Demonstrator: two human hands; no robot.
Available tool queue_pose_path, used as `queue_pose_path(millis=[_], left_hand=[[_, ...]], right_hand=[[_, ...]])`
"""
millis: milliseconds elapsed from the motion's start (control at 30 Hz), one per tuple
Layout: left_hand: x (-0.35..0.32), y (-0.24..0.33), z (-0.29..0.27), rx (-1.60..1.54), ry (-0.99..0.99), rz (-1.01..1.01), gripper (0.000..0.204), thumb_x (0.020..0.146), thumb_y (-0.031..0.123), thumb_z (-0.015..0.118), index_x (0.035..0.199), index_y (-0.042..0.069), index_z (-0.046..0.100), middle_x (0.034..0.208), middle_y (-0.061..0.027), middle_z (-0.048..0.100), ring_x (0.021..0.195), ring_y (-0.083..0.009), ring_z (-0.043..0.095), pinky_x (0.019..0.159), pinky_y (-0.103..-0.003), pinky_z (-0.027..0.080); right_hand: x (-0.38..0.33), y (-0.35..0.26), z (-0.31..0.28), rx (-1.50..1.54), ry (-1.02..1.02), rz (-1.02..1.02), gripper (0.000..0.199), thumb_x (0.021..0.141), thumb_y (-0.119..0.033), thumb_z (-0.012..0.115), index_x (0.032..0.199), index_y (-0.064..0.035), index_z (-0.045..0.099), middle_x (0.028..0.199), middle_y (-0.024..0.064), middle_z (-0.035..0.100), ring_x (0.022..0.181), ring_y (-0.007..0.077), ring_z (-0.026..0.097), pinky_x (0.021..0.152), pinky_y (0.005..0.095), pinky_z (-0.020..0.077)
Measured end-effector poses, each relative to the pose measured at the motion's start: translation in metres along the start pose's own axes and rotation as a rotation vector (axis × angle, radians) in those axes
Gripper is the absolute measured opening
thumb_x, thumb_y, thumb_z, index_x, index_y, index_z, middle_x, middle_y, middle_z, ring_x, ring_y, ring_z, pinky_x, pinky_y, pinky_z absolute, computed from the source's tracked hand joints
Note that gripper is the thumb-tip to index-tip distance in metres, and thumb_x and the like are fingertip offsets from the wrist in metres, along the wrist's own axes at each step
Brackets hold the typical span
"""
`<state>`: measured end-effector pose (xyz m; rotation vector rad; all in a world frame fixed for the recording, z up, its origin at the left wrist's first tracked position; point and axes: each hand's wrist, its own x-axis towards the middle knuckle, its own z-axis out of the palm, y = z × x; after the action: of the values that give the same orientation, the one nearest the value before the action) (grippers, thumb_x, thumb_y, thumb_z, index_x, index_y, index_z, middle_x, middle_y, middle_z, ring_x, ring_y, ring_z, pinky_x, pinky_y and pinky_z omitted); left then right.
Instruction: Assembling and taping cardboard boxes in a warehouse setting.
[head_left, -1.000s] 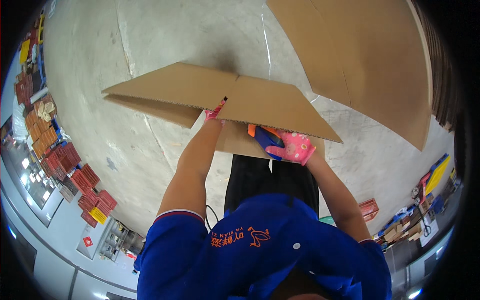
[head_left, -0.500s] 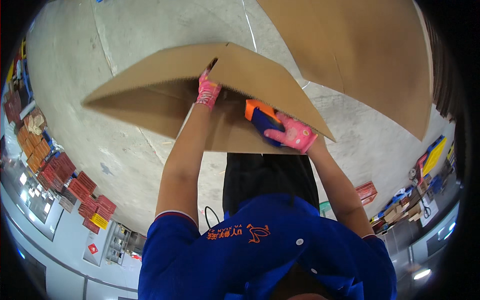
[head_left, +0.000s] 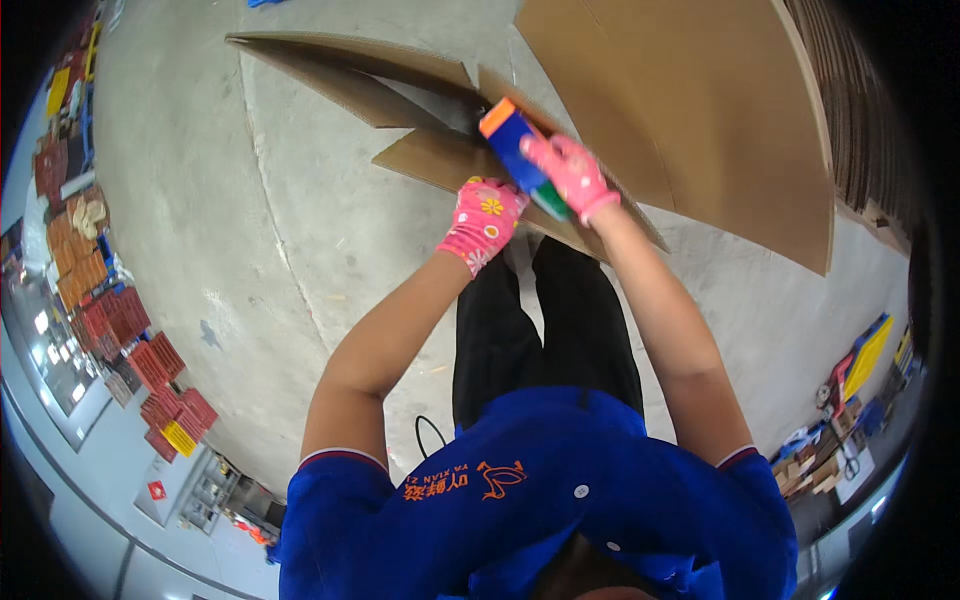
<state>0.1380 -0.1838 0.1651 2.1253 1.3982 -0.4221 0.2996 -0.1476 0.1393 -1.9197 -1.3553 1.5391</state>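
The right hand (head_left: 572, 175), clamped on an orange-and-blue tape dispenser (head_left: 512, 150), pressed it onto the folded cardboard box (head_left: 420, 100) just ahead, while the left hand (head_left: 485, 220) gripped the flap's near edge.

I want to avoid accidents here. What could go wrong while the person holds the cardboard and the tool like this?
1. The left hand grips the cardboard close to the orange-and-blue tool in the right hand; a slip might bring the tool against the left fingers.
2. The cardboard is held in the air by one hand, so it may sag or swing.
3. A large sheet lies beside the feet; stepping on it might cause a slide.
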Motion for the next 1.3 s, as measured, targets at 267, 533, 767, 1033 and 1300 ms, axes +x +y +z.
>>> queue_pose_path(millis=[267, 533, 767, 1033, 1300], left_hand=[[-0.087, -0.039, 0.042, 0.074, 0.348, 0.026, 0.032, 0.076, 0.013, 0.052, 0.106, 0.018, 0.063, 0.111, -0.0048, 0.064, 0.105, -0.0224, 0.059, 0.088, -0.039, 0.045], [-0.18, -0.09, 0.065, 0.19, 0.264, -0.024, 0.033, 0.076, 0.013, 0.052, 0.104, 0.024, 0.065, 0.113, -0.0005, 0.064, 0.107, -0.0184, 0.059, 0.09, -0.036, 0.045], [-0.23, -0.194, 0.078, 0.25, 0.218, -0.039, 0.041, 0.07, 0.008, 0.058, 0.105, 0.029, 0.064, 0.115, 0.0038, 0.063, 0.109, -0.017, 0.057, 0.102, -0.043, 0.034], [-0.156, -0.201, 0.042, 0.068, 0.735, -0.382, 0.032, 0.075, 0.005, 0.061, 0.093, 0.03, 0.069, 0.147, -0.0042, 0.032, 0.136, -0.0311, 0.027, 0.111, -0.052, 0.01], [-0.141, -0.13, 0.082, -1.105, 0.856, -0.335, 0.038, 0.083, 0.01, 0.055, 0.121, 0.015, 0.059, 0.145, -0.0239, 0.027, 0.135, -0.0377, 0.025, 0.106, -0.043, 0.031]], right_hand=[[0.033, -0.034, -0.058, 0.595, -0.087, 0.219, 0.049, 0.082, -0.05, 0.062, 0.093, -0.0028, 0.066, 0.08, 0.0078, 0.066, 0.064, 0.0164, 0.062, 0.06, 0.0303, 0.0505], [-0.023, -0.004, -0.045, 0.796, -0.079, 0.442, 0.055, 0.085, -0.05, 0.059, 0.117, -0.0052, 0.057, 0.109, 0.0091, 0.063, 0.096, 0.022, 0.06, 0.088, 0.0372, 0.0476], [-0.074, 0.013, -0.003, 0.972, -0.144, 0.703, 0.054, 0.089, -0.051, 0.051, 0.111, -0.0026, 0.058, 0.113, 0.0121, 0.061, 0.1, 0.0259, 0.06, 0.091, 0.0399, 0.0464], [-0.1, 0.01, -0.006, 1.241, -0.294, 0.406, 0.06, 0.089, -0.058, 0.044, 0.102, -0.0017, 0.061, 0.082, 0.012, 0.064, 0.075, 0.0228, 0.062, 0.072, 0.0367, 0.0525], [-0.198, -0.023, -0.043, 0.5, 0.118, -0.026, 0.066, 0.083, -0.06, 0.053, 0.113, -0.0011, 0.053, 0.096, 0.0101, 0.062, 0.079, 0.0195, 0.062, 0.069, 0.0318, 0.0508]])
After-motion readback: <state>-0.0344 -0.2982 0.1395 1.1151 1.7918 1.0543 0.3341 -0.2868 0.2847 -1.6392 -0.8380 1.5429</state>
